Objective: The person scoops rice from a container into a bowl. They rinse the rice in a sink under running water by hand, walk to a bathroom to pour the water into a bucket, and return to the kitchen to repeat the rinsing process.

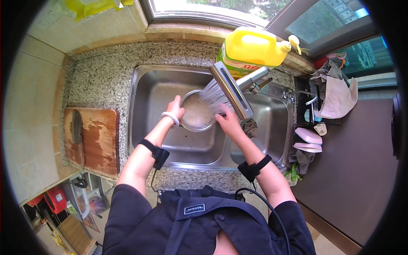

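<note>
A round metal bowl [197, 111] with cloudy water in it is held over the larger left basin of the stainless-steel double sink [153, 153]. My left hand [176, 109] grips the bowl's left rim, its fingers partly hidden under it. My right hand [227, 119] is at the bowl's right rim, thumb towards the rim; the other fingers are blurred behind the spray, so its hold cannot be told. Water fans out of the wide faucet head [231, 91] into the bowl. A dark, rumpled thing [250, 128] lies in the right basin near my right wrist.
A large yellow pump bottle [251, 47] stands behind the faucet. On the left counter lies a wooden cutting board [102, 137] with a cleaver-like knife [76, 127] on it. To the right are pink dishes [308, 136], cloths [339, 98] and green peppers [294, 172].
</note>
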A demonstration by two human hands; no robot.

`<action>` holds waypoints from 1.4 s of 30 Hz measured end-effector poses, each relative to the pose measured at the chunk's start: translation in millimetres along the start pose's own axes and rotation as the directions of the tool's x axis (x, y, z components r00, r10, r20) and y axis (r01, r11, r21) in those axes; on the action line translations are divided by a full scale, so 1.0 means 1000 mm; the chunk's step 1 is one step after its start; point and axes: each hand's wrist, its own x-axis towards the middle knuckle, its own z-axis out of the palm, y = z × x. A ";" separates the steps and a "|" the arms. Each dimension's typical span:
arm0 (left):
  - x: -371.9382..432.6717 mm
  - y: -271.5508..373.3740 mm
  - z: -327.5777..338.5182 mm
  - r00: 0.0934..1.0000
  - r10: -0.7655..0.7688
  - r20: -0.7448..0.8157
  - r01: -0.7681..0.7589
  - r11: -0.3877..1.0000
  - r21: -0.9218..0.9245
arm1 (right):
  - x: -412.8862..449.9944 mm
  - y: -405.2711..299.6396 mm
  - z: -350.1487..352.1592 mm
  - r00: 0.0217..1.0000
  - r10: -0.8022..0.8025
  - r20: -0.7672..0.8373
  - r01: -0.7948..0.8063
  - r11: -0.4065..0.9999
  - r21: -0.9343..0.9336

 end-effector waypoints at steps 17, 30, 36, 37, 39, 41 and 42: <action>-0.035 0.030 0.028 0.908 0.246 0.338 0.349 -0.001 -0.937 | -0.019 -0.042 -0.016 0.973 0.225 0.056 -0.216 0.792 0.571; -0.045 0.022 0.045 0.985 0.159 0.061 0.019 0.255 -0.967 | 0.027 -0.061 0.019 1.000 -0.002 0.004 0.004 0.808 -0.589; -0.044 0.025 0.039 0.981 0.139 0.137 0.094 0.277 -0.956 | 0.030 -0.025 0.046 0.905 -0.290 0.312 0.395 0.846 -0.359; -0.043 0.024 0.037 0.977 0.127 0.170 0.127 0.290 -0.949 | 0.031 -0.020 0.035 0.905 -0.288 0.314 0.394 0.845 -0.361; -0.043 0.018 0.032 0.976 0.145 0.163 0.121 0.264 -0.957 | 0.028 -0.040 0.016 0.831 -0.089 0.549 0.427 0.734 -0.528; -0.042 0.022 0.036 0.972 0.168 0.162 0.112 0.276 -0.955 | 0.032 -0.049 0.013 0.876 0.011 0.483 0.342 0.692 -0.636; -0.044 0.029 0.039 0.969 0.177 0.169 0.115 0.281 -0.953 | 0.040 -0.036 0.015 0.959 -0.057 0.276 0.225 0.745 -0.627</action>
